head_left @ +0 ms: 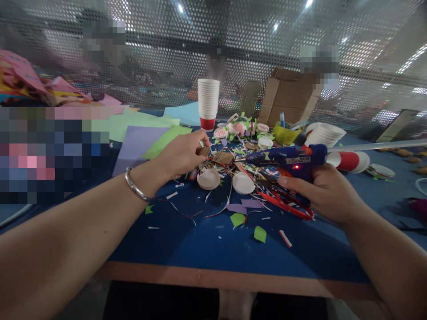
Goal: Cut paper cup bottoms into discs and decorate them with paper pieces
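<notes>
My right hand [328, 191] is wrapped round a blue glue gun [283, 156] with a lit red light and a clear glue stick out of its back. The nozzle points left, close to a brown cardboard piece [223, 157]; I cannot tell if they touch. My left hand [187, 153], a silver bangle on its wrist, is closed in a pinch beside that cardboard. What its fingertips hold is too small to name. Two white paper cup bottoms [208, 178] lie just in front. Red-handled scissors [285, 205] rest under the glue gun.
Paper scraps [237, 219] litter the blue table [200, 249]. Behind stand a stack of paper cups [208, 102], a pile of decorated cup pieces [238, 129], a yellow-green container [286, 133] and a cardboard box [283, 100]. Coloured sheets [140, 142] lie left, more cups [348, 161] right.
</notes>
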Available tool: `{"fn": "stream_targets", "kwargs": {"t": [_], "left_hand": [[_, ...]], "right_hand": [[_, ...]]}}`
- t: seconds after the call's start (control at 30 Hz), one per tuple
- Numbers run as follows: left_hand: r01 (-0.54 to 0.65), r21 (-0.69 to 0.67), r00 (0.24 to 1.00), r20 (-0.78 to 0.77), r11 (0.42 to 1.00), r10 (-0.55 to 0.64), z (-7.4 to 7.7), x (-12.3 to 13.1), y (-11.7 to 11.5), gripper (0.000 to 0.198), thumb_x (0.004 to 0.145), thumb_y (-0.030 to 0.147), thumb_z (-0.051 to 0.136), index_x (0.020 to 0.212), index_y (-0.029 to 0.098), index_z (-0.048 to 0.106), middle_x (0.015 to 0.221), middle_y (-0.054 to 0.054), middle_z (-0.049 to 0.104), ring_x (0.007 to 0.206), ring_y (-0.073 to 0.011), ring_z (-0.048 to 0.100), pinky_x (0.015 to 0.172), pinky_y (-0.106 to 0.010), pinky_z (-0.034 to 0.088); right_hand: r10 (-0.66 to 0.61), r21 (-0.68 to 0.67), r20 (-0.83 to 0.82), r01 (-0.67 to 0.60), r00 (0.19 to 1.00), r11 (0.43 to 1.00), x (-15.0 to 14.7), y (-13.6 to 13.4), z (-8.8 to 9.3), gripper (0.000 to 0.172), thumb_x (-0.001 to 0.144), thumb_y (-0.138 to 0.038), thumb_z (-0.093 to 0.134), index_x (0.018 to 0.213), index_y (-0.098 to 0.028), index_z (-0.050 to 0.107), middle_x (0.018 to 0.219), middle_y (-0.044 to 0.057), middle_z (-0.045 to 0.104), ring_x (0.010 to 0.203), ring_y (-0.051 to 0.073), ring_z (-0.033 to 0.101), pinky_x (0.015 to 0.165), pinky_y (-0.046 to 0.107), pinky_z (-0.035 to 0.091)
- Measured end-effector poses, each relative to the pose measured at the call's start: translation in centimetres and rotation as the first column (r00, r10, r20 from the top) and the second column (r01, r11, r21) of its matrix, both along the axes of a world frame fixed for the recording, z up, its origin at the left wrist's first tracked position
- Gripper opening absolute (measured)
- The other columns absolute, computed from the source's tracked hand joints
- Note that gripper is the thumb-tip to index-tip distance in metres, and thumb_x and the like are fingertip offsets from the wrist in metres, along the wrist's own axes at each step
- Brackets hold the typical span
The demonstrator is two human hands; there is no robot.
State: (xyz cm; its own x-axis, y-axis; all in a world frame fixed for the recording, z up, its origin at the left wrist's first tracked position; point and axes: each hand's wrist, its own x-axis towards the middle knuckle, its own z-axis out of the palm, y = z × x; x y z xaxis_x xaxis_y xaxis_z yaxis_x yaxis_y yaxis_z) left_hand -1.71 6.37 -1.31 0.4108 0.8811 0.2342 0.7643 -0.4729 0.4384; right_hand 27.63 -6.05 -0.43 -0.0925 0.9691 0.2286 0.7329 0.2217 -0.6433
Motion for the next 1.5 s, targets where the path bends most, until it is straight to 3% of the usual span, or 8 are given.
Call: {"fn": "stream_targets", "kwargs": {"t": [0.2, 0.73, 0.93, 1.23, 1.5], "left_hand": [[0.019, 0.025, 1.0, -0.014, 1.0, -0.018, 0.1, -0.3, 0.3, 0.03, 0.066, 0.008, 0.066, 0.092, 0.022, 0.059, 0.083, -0.002, 0.068, 0.075, -0.0205, 0.062, 0.067, -0.031, 0.041], [0.048, -0.069, 0.997, -0.048, 0.996, -0.052, 0.8, -0.7, 0.5, 0.014, 0.067, 0.016, 0.07, 0.074, 0.022, 0.06, 0.071, 0.0, 0.066, 0.065, -0.0182, 0.059, 0.062, -0.03, 0.038], [0.005, -0.074, 0.998, 0.056, 0.997, -0.001, 1.2, -1.0, 0.8, 0.015, 0.069, 0.022, 0.073, 0.081, 0.022, 0.064, 0.063, 0.001, 0.064, 0.064, -0.0185, 0.06, 0.061, -0.029, 0.04], [0.038, -0.15, 0.992, 0.121, 0.988, -0.02, 0.1, -0.7, 1.1, 0.02, 0.063, 0.01, 0.072, 0.076, 0.021, 0.064, 0.069, -0.001, 0.067, 0.066, -0.0199, 0.062, 0.062, -0.031, 0.045], [0.13, -0.328, 0.965, 0.259, 0.936, -0.043, -0.1, -0.8, 1.1, 0.017, 0.068, 0.01, 0.063, 0.079, 0.023, 0.06, 0.069, -0.002, 0.073, 0.063, -0.0212, 0.071, 0.061, -0.035, 0.057]], "right_hand": [[0.011, -0.012, 0.026, -0.01, 1.0, 1.0, 0.1, 0.0, 0.0, 0.03, 0.088, -0.052, 0.063, 0.076, -0.026, 0.072, 0.081, 0.002, 0.075, 0.081, 0.029, 0.067, 0.076, 0.042, 0.054], [0.035, 0.026, 0.032, -0.036, 0.999, 0.999, 0.1, 0.0, 0.0, 0.026, 0.088, -0.049, 0.064, 0.091, -0.026, 0.075, 0.092, 0.003, 0.078, 0.087, 0.031, 0.069, 0.083, 0.046, 0.055], [0.034, 0.033, 0.043, -0.035, 0.999, 0.999, 0.0, 0.1, 0.0, 0.031, 0.088, -0.047, 0.063, 0.09, -0.019, 0.077, 0.092, 0.006, 0.079, 0.093, 0.032, 0.069, 0.089, 0.047, 0.053], [0.032, 0.011, 0.039, -0.033, 0.999, 0.999, -0.1, 0.2, -0.2, 0.031, 0.088, -0.047, 0.064, 0.088, -0.018, 0.076, 0.091, 0.007, 0.078, 0.091, 0.031, 0.068, 0.087, 0.046, 0.053], [0.027, 0.034, 0.064, -0.029, 0.998, 0.999, -0.2, 0.1, 0.1, 0.029, 0.086, -0.045, 0.064, 0.086, -0.019, 0.076, 0.087, 0.006, 0.079, 0.09, 0.031, 0.069, 0.086, 0.044, 0.053]]}}
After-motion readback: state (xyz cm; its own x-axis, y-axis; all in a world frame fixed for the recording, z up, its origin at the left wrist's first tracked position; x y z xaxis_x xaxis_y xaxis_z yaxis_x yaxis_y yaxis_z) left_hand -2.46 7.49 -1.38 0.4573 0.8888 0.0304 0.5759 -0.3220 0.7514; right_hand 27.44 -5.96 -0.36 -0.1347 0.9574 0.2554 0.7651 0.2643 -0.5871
